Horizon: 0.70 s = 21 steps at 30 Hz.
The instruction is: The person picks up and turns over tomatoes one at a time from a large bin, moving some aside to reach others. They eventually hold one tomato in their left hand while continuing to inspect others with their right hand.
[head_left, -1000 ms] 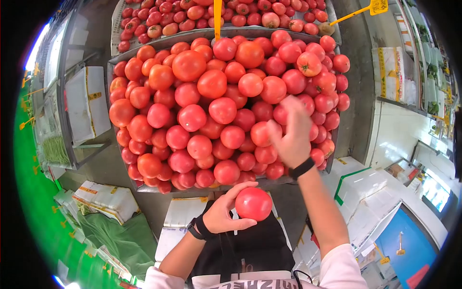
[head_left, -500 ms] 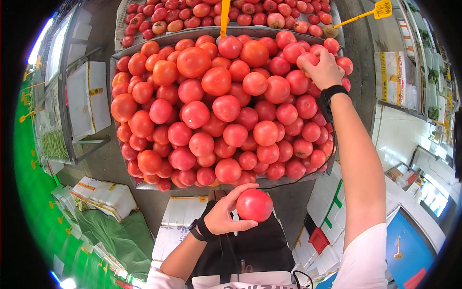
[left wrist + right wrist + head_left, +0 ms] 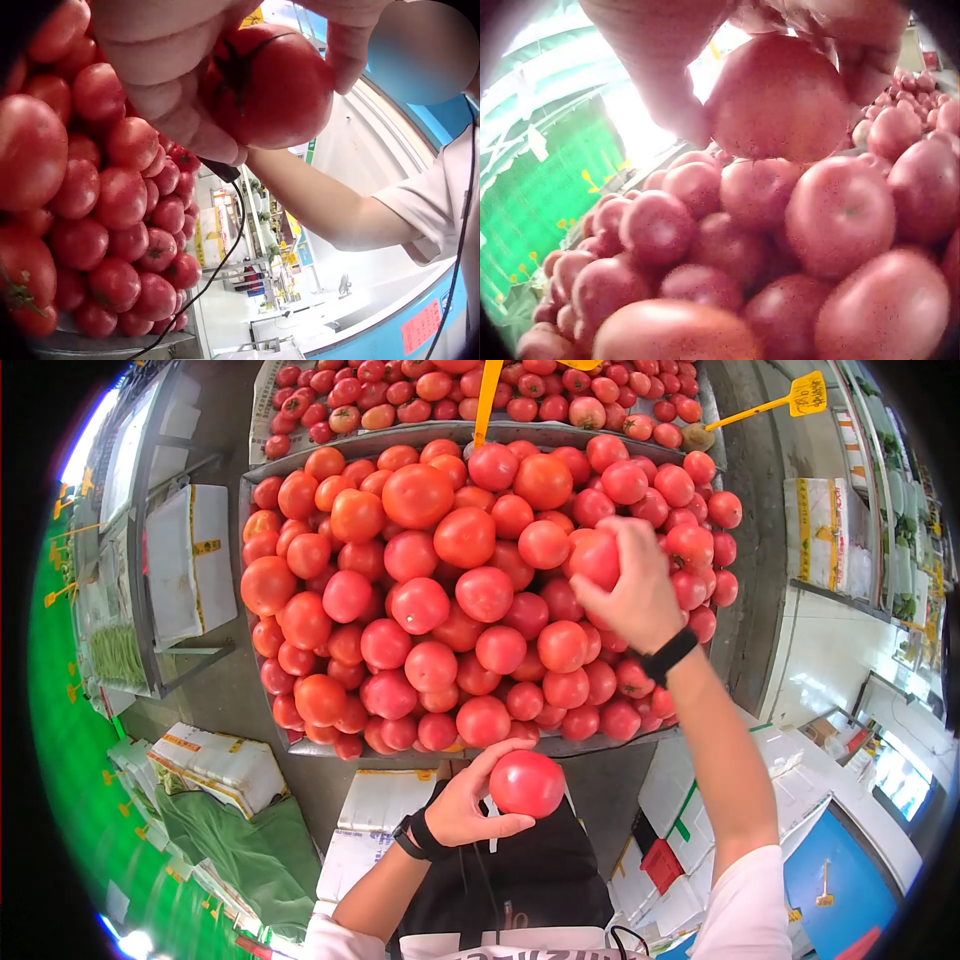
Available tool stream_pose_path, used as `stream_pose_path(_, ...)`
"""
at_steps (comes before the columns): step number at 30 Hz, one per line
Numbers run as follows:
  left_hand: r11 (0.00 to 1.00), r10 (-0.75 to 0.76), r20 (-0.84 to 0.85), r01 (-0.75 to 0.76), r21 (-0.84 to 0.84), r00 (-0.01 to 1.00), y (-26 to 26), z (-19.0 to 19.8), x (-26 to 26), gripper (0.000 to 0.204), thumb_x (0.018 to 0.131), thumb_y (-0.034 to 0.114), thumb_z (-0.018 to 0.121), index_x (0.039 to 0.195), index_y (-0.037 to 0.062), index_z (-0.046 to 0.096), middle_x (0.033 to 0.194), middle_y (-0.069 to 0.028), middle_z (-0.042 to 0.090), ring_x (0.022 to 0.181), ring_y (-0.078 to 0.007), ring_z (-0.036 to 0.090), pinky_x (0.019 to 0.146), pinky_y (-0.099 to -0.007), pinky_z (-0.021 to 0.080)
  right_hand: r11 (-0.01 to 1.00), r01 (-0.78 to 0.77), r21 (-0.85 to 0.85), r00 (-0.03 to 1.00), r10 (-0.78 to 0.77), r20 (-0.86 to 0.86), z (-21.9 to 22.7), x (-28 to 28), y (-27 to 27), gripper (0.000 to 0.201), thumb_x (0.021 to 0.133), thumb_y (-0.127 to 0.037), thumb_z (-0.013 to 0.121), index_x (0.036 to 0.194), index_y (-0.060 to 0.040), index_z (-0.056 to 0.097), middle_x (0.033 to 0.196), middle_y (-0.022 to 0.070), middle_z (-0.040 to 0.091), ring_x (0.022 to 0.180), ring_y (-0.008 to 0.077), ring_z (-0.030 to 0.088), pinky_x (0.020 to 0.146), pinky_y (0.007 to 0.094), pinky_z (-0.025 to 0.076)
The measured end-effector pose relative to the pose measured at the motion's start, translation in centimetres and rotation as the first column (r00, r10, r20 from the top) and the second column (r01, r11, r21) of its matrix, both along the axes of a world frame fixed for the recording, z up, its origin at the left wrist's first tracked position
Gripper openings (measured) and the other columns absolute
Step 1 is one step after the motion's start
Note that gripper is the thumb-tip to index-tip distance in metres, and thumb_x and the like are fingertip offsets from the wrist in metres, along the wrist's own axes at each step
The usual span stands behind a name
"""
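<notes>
My left hand [image 3: 468, 802] grips a large red tomato [image 3: 527, 784] in front of my body, below the near edge of the heap. In the left wrist view the green stem end of this tomato [image 3: 274, 86] faces the camera, with fingers curled round it. Over the right part of the heap, my right hand [image 3: 640, 588] grips another red tomato [image 3: 597, 558]. The right wrist view shows that tomato [image 3: 780, 101] between thumb and fingers, close over the other tomatoes [image 3: 840, 214]. Many red and orange-red tomatoes fill the metal-edged bin [image 3: 450, 748].
Behind the bin lies a second heap of smaller tomatoes [image 3: 345, 420]. Yellow price tags [image 3: 806, 394] on sticks stand among them. White foam boxes [image 3: 222, 765] and a green cloth [image 3: 225, 830] lie at the left. A black cable [image 3: 238, 225] hangs near my left hand.
My right hand reached to the heap's upper right, took hold of a tomato there and has come back left and nearer with it. My left hand keeps its tomato in place.
</notes>
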<state>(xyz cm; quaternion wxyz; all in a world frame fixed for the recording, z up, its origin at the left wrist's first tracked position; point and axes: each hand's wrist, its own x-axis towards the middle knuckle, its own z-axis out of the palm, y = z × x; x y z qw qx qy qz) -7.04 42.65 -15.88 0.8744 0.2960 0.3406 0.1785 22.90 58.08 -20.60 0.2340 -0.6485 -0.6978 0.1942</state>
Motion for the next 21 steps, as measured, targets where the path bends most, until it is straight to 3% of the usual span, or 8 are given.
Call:
stream_pose_path(2, 1.0, 0.007, 0.001, -0.007, -0.018, 1.0, 0.1, 0.0, 0.1, 0.096, 0.083, 0.018, 0.091, 0.161, 0.0067, 0.037, 0.159, -0.0131, 0.046, 0.143, -0.0219, 0.051, 0.121, -0.0391, 0.04, 0.996, -0.061, -0.061, 0.992, 0.054, -0.114, -0.4, -1.4, -1.6, 0.069, 0.071, -0.02, 0.091, 0.128, -0.0057, 0.055, 0.126, 0.0184, 0.056, 0.12, 0.0422, 0.057, 0.103, 0.0515, 0.048)
stream_pose_path(7, 1.0, 0.003, -0.003, -0.003, -0.006, 1.0, 0.3, -0.1, 0.1, 0.094, 0.083, 0.017, 0.091, 0.16, 0.0073, 0.038, 0.159, -0.0129, 0.046, 0.144, -0.022, 0.05, 0.121, -0.0388, 0.04, 0.98, -0.036, -0.194, 0.994, 0.056, 0.097, -1.6, -4.2, -3.6, 0.074, 0.072, -0.022, 0.093, 0.134, -0.0088, 0.054, 0.135, 0.0162, 0.051, 0.124, 0.0396, 0.055, 0.1, 0.0529, 0.047)
stream_pose_path(10, 1.0, 0.019, -0.002, -0.019, -0.007, 1.0, 0.6, 0.0, 0.1, 0.093, 0.083, 0.016, 0.091, 0.16, 0.0074, 0.038, 0.159, -0.0129, 0.047, 0.144, -0.0222, 0.05, 0.121, -0.0387, 0.04, 0.993, -0.033, -0.113, 0.969, 0.06, 0.241, -2.9, -5.2, -4.4, 0.075, 0.076, -0.025, 0.091, 0.139, -0.0094, 0.053, 0.14, 0.0159, 0.049, 0.126, 0.0393, 0.053, 0.101, 0.0531, 0.046)
stream_pose_path(14, 0.999, 0.041, -0.009, -0.042, -0.019, 0.999, 0.7, 0.2, 0.1, 0.093, 0.083, 0.015, 0.09, 0.16, 0.0077, 0.039, 0.158, -0.0129, 0.047, 0.145, -0.0227, 0.049, 0.121, -0.039, 0.04, 0.999, -0.006, -0.037, 0.978, 0.014, 0.208, -2.3, -5.1, -4.3, 0.065, 0.084, -0.031, 0.084, 0.138, -0.0091, 0.055, 0.143, 0.0171, 0.051, 0.129, 0.0403, 0.051, 0.105, 0.0551, 0.043)
stream_pose_path(17, 0.998, 0.055, -0.004, -0.055, -0.02, 0.999, 0.7, 0.1, 0.0, 0.092, 0.083, 0.014, 0.09, 0.16, 0.0077, 0.039, 0.158, -0.0129, 0.047, 0.145, -0.0229, 0.049, 0.121, -0.0391, 0.04, 0.996, 0.05, 0.073, 0.984, -0.061, 0.167, -1.5, -2.1, -2.4, 0.053, 0.092, -0.035, 0.075, 0.135, -0.0083, 0.059, 0.141, 0.0188, 0.055, 0.129, 0.0414, 0.052, 0.109, 0.057, 0.041)
stream_pose_path(18, 0.998, 0.06, -0.001, -0.06, -0.021, 0.998, 0.7, 0.0, -0.1, 0.093, 0.083, 0.014, 0.09, 0.16, 0.0077, 0.038, 0.158, -0.0129, 0.047, 0.145, -0.0229, 0.049, 0.121, -0.0391, 0.04, 0.982, 0.08, 0.171, 0.958, -0.123, 0.258, -2.0, -0.2, -1.4, 0.05, 0.093, -0.034, 0.075, 0.133, -0.0084, 0.059, 0.14, 0.0194, 0.056, 0.13, 0.0421, 0.052, 0.109, 0.057, 0.041)
stream_pose_path(19, 0.998, 0.058, 0.002, -0.057, -0.015, 0.998, 0.7, 0.0, -0.1, 0.093, 0.083, 0.014, 0.09, 0.16, 0.0077, 0.038, 0.158, -0.0129, 0.047, 0.145, -0.0229, 0.049, 0.121, -0.0391, 0.04, 0.967, 0.182, 0.178, 0.921, -0.231, 0.314, -1.4, 1.3, -0.8, 0.048, 0.094, -0.034, 0.074, 0.131, -0.0079, 0.06, 0.138, 0.0198, 0.057, 0.131, 0.0424, 0.052, 0.11, 0.0574, 0.041)
stream_pose_path(21, 0.999, 0.052, 0.005, -0.052, 0.002, 0.999, 0.8, 0.0, -0.2, 0.093, 0.083, 0.013, 0.09, 0.16, 0.0077, 0.038, 0.158, -0.013, 0.047, 0.145, -0.0229, 0.049, 0.121, -0.0392, 0.04, 0.942, 0.227, 0.249, 0.869, -0.311, 0.384, -3.2, 7.0, 0.0, 0.052, 0.095, -0.038, 0.075, 0.135, -0.0088, 0.059, 0.144, 0.021, 0.054, 0.133, 0.0441, 0.051, 0.112, 0.0583, 0.041)
